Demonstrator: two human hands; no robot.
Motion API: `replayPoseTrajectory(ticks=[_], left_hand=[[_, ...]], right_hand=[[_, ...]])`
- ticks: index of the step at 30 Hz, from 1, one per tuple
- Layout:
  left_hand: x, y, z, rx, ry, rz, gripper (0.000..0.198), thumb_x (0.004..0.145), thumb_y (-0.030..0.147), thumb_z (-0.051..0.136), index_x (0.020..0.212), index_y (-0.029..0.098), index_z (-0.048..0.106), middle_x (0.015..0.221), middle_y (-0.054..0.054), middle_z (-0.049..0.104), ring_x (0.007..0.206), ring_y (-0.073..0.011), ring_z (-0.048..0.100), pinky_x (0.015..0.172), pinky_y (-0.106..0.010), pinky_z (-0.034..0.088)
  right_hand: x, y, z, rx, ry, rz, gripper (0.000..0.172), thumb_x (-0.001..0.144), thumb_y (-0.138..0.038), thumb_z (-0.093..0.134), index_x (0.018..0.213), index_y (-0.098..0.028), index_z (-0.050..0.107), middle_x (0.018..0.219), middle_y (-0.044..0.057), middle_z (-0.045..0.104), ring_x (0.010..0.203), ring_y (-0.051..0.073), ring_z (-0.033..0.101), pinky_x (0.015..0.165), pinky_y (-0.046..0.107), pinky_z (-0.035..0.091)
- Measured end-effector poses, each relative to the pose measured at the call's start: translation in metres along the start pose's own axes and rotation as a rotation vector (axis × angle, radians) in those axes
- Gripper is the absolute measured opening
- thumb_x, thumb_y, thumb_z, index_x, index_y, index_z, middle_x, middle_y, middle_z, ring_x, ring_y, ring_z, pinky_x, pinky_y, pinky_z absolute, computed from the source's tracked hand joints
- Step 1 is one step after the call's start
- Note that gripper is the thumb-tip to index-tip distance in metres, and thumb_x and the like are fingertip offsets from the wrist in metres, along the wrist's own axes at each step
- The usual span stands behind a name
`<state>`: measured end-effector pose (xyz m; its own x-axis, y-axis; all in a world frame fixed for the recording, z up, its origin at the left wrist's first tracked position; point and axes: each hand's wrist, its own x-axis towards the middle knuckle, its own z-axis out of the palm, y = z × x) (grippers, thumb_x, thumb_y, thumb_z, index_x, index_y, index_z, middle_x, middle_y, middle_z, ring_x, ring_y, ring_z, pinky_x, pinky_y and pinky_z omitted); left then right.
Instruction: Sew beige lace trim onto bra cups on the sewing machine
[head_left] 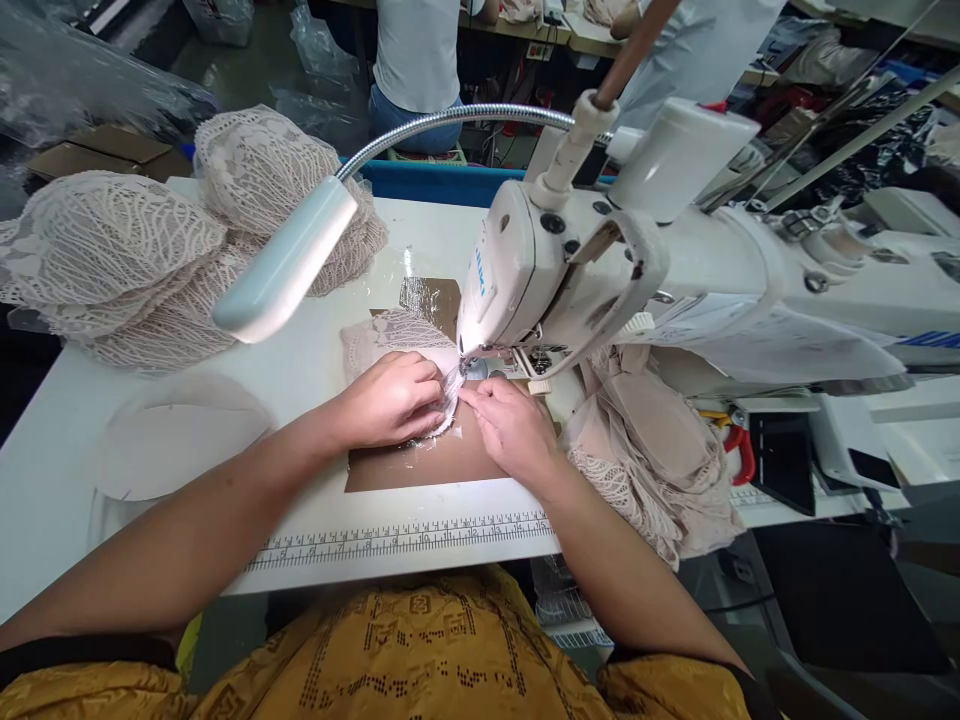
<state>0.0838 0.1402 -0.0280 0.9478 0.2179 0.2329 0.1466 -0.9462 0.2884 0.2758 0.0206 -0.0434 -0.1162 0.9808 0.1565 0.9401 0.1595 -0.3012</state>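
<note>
A pale beige lace bra cup (397, 338) lies under the needle end of a white sewing machine (501, 270). My left hand (396, 398) is closed on the cup's near edge, fingers curled and pressed together, left of the needle. Just right of the needle, my right hand (514, 425) pinches the cup's edge with thumb and index finger close together; the exact grip is partly hidden. Under both hands is a brown taped sheet (420, 465) on the white table (300, 500). The needle tip itself is too small to make out.
Lace cups are piled at the left (120, 260), with more lace pieces (652, 450) at the right. A bendy-neck lamp (289, 255) hangs over the table. Pale oval pieces (184, 440) lie near my left forearm. Red-handled scissors (741, 450) rest at right. A person (416, 60) sits beyond.
</note>
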Motion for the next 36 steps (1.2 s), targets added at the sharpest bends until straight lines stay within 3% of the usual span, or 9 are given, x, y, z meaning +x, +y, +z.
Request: replayPoseTrajectory(ticks=[5, 11, 19, 22, 25, 27, 36], left_hand=[[0.000, 0.000, 0.001, 0.023, -0.011, -0.001, 0.021, 0.093, 0.030, 0.051, 0.087, 0.015, 0.064, 0.089, -0.008, 0.062, 0.080, -0.0201, 0.052, 0.073, -0.033, 0.041], [0.000, -0.001, 0.001, 0.081, -0.006, 0.023, 0.024, 0.095, 0.030, 0.047, 0.085, 0.015, 0.064, 0.085, -0.008, 0.061, 0.078, -0.0202, 0.052, 0.071, -0.034, 0.040], [-0.002, -0.003, 0.000, 0.102, -0.013, 0.029, 0.024, 0.094, 0.028, 0.047, 0.082, 0.015, 0.064, 0.084, -0.009, 0.061, 0.077, -0.0207, 0.052, 0.071, -0.035, 0.041], [-0.001, -0.003, 0.001, 0.099, -0.021, 0.037, 0.022, 0.094, 0.024, 0.046, 0.089, 0.014, 0.066, 0.097, -0.011, 0.066, 0.083, -0.0214, 0.054, 0.075, -0.035, 0.042], [-0.002, -0.004, 0.003, 0.088, -0.038, 0.072, 0.031, 0.095, 0.021, 0.044, 0.119, 0.013, 0.062, 0.124, -0.011, 0.063, 0.097, -0.0235, 0.056, 0.083, -0.037, 0.043], [-0.002, -0.005, 0.005, 0.096, -0.060, 0.104, 0.039, 0.095, 0.021, 0.044, 0.131, 0.012, 0.055, 0.132, -0.011, 0.060, 0.101, -0.0248, 0.055, 0.086, -0.038, 0.043], [-0.004, -0.006, 0.005, 0.137, -0.114, 0.167, 0.036, 0.095, 0.021, 0.042, 0.122, 0.013, 0.064, 0.132, -0.010, 0.062, 0.104, -0.0268, 0.056, 0.087, -0.041, 0.040]], right_hand=[[0.000, 0.000, 0.000, -0.007, -0.012, -0.069, 0.040, 0.089, -0.010, 0.047, 0.119, -0.024, 0.069, 0.094, 0.005, 0.063, 0.079, 0.018, 0.052, 0.070, 0.029, 0.040], [0.000, -0.001, -0.001, -0.015, -0.006, -0.033, 0.042, 0.089, -0.010, 0.045, 0.124, -0.021, 0.066, 0.100, 0.006, 0.065, 0.080, 0.018, 0.054, 0.073, 0.030, 0.042], [0.003, -0.004, -0.002, -0.087, -0.049, -0.063, 0.040, 0.088, -0.008, 0.045, 0.117, -0.022, 0.069, 0.093, 0.005, 0.062, 0.079, 0.018, 0.052, 0.070, 0.029, 0.037], [0.004, -0.006, -0.004, -0.141, -0.090, -0.007, 0.043, 0.088, -0.008, 0.043, 0.121, -0.021, 0.066, 0.094, 0.006, 0.062, 0.079, 0.019, 0.052, 0.069, 0.030, 0.036], [0.004, -0.009, -0.005, -0.187, -0.121, 0.019, 0.040, 0.091, -0.011, 0.041, 0.120, -0.020, 0.067, 0.097, 0.007, 0.064, 0.081, 0.020, 0.053, 0.070, 0.031, 0.035], [0.003, -0.010, -0.006, -0.212, -0.129, 0.019, 0.039, 0.092, -0.012, 0.040, 0.119, -0.020, 0.067, 0.098, 0.008, 0.065, 0.081, 0.021, 0.053, 0.071, 0.032, 0.034], [0.000, -0.012, -0.006, -0.275, -0.110, 0.030, 0.038, 0.091, -0.009, 0.042, 0.118, -0.020, 0.066, 0.098, 0.007, 0.066, 0.081, 0.021, 0.051, 0.072, 0.033, 0.032]])
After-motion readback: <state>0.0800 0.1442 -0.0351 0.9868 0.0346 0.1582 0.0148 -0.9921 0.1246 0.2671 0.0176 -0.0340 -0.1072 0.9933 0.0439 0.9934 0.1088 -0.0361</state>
